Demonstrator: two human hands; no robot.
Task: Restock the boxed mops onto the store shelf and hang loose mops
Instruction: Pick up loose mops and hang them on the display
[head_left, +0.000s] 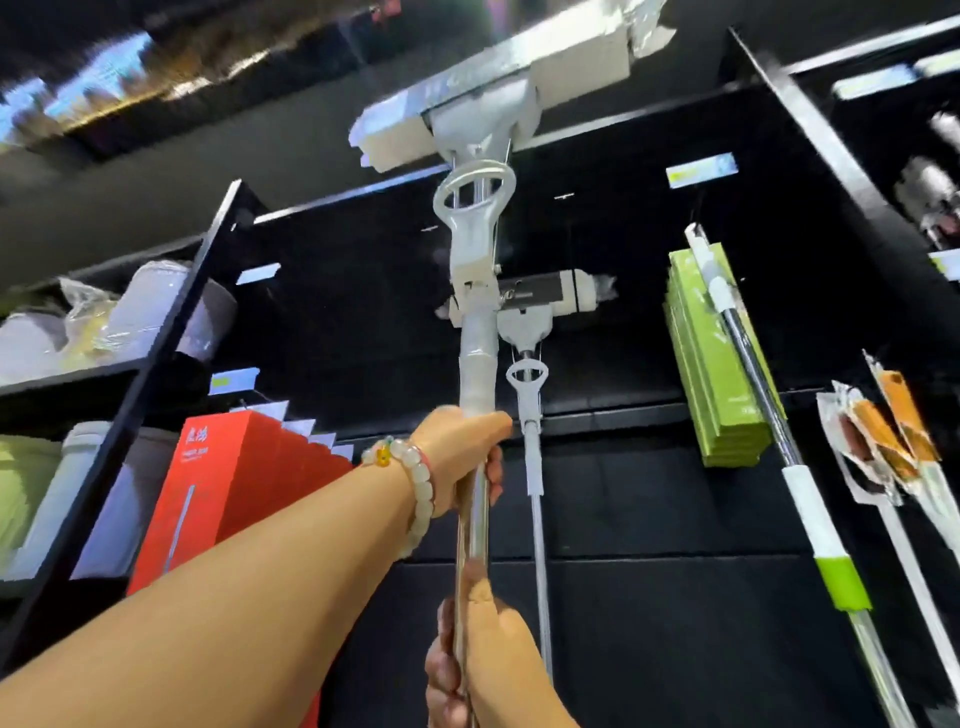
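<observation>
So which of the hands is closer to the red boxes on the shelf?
The left. The left hand grips the raised sponge mop's silver pole high up, just right of the red boxes; the right hand grips it lower, farther away.

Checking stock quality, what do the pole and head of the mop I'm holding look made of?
Mop pole: likely polished metal, shiny and mirror-like between both hands. Mop head: looks like a pale sponge block under clear wrap, on a grey, probably plastic, bracket.
</observation>
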